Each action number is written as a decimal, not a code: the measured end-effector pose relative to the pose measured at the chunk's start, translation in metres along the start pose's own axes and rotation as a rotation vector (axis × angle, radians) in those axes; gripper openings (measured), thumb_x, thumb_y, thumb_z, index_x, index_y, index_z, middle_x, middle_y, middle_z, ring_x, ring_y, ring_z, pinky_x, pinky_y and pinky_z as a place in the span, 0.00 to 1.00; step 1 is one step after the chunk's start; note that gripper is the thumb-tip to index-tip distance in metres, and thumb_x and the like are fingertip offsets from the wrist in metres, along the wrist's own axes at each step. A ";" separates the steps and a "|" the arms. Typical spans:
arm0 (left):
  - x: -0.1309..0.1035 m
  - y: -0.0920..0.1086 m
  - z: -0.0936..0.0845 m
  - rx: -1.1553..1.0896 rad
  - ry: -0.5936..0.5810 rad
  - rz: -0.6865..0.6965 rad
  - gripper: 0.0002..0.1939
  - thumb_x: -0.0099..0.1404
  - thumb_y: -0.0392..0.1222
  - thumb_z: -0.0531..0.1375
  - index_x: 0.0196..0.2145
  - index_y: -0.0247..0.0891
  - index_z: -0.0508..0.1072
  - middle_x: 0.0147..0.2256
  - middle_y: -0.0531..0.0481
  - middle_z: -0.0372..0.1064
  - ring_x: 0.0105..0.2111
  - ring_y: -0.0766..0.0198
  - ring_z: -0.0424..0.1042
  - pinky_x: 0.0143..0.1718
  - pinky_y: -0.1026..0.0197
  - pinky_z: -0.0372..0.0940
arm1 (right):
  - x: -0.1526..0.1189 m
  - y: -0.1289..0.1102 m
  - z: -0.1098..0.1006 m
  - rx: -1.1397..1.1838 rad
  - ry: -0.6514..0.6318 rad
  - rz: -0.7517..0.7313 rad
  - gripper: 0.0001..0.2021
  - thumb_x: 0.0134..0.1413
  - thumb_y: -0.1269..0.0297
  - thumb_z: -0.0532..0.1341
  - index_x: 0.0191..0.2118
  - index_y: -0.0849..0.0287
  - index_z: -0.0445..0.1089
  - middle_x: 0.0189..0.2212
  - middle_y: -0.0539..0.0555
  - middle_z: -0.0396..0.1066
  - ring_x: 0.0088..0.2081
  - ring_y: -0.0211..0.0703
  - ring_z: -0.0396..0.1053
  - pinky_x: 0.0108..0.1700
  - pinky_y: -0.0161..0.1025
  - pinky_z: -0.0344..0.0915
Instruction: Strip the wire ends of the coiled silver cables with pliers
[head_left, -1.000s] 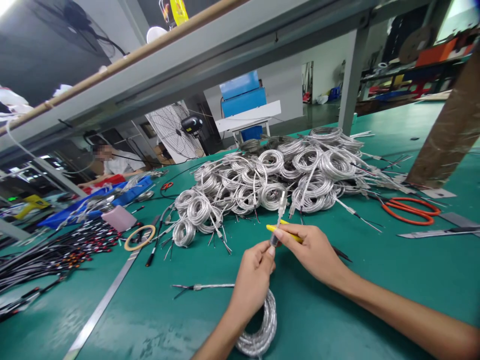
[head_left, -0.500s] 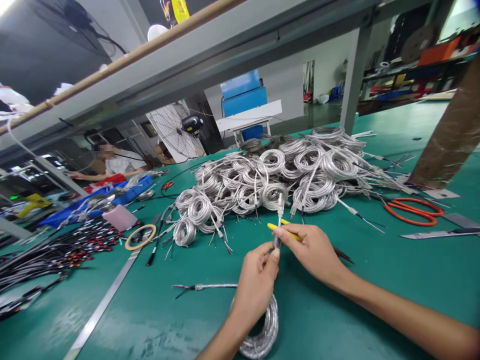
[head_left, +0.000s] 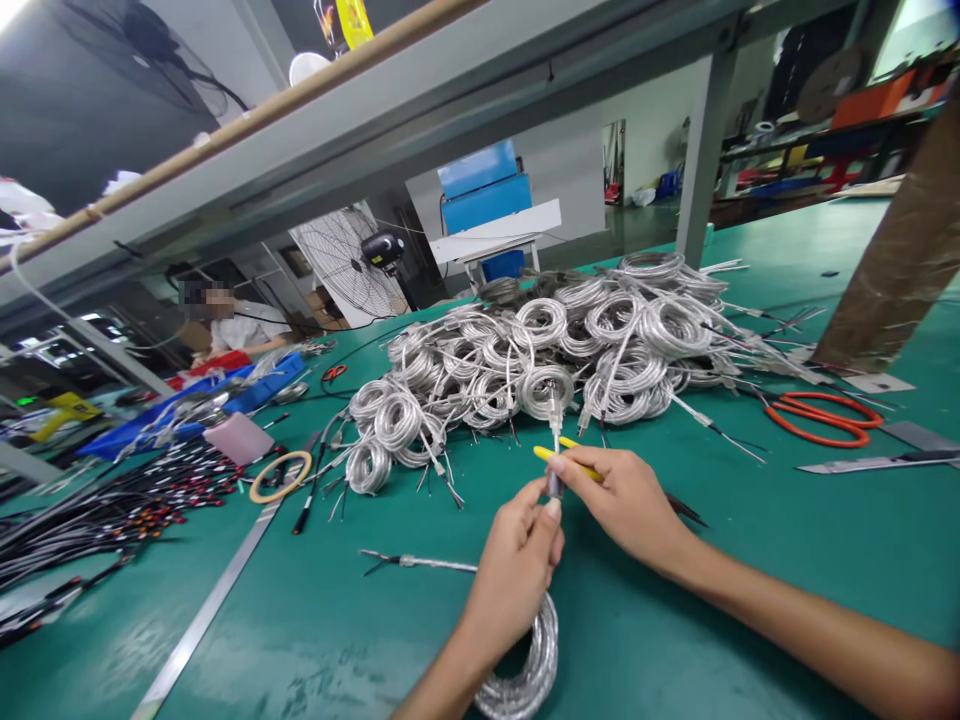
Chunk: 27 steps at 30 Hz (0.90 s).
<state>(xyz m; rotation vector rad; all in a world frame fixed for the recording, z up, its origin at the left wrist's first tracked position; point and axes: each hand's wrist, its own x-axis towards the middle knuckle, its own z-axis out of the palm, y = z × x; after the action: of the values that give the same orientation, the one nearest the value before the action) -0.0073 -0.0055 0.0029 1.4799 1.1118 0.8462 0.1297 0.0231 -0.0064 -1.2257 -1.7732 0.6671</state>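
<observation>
My left hand [head_left: 514, 565] is closed, pinching a clear-jacketed silver cable [head_left: 541, 655] near its connector end. A short grey sleeve [head_left: 555, 484] shows on the cable between my two hands. Above it stands the clear plug with a metal tip [head_left: 555, 412]. The rest of this cable is coiled under my left wrist, and its stripped wire end [head_left: 386, 558] points left. My right hand [head_left: 630, 500] is closed around a yellow-handled tool [head_left: 577, 462], whose dark pointed end comes out behind the palm. My right thumb and index fingertips touch the cable just above the sleeve.
A heap of coiled silver cables [head_left: 540, 350] lies ahead. Orange-handled scissors [head_left: 825, 420] and a blade [head_left: 870, 465] are at right. A steel ruler [head_left: 217, 590], tape roll [head_left: 281, 477], pink block [head_left: 238, 440] and black cables [head_left: 90, 510] lie left. A person [head_left: 244, 325] sits beyond.
The stripped wire end of the held cable has shifted slightly right. The plug has tipped a little left, while both hands keep nearly the same place and grip.
</observation>
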 end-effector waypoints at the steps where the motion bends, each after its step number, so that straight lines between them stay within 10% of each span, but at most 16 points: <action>1: 0.000 0.000 0.001 0.024 0.023 0.006 0.17 0.64 0.49 0.48 0.43 0.33 0.63 0.20 0.58 0.54 0.16 0.73 0.51 0.17 0.69 0.47 | 0.002 0.001 -0.001 0.029 -0.023 -0.003 0.21 0.58 0.52 0.47 0.26 0.59 0.70 0.22 0.49 0.68 0.25 0.37 0.63 0.27 0.32 0.55; 15: 0.011 0.002 -0.019 -0.366 -0.064 -0.130 0.09 0.60 0.44 0.53 0.32 0.35 0.59 0.19 0.61 0.48 0.14 0.78 0.37 0.16 0.69 0.33 | -0.006 -0.003 -0.007 -0.156 -0.102 0.022 0.16 0.58 0.53 0.48 0.41 0.52 0.69 0.19 0.46 0.66 0.19 0.36 0.59 0.22 0.32 0.48; 27: 0.004 0.003 -0.020 -0.341 -0.195 -0.057 0.14 0.62 0.42 0.52 0.44 0.33 0.61 0.21 0.58 0.48 0.17 0.76 0.39 0.17 0.68 0.35 | -0.019 0.009 0.000 0.093 -0.094 -0.152 0.18 0.57 0.57 0.51 0.51 0.58 0.61 0.18 0.45 0.57 0.19 0.34 0.53 0.22 0.32 0.48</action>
<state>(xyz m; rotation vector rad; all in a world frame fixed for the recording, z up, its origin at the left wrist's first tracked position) -0.0237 0.0041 0.0096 1.2123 0.8153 0.7890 0.1366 0.0092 -0.0201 -1.0009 -1.8697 0.7205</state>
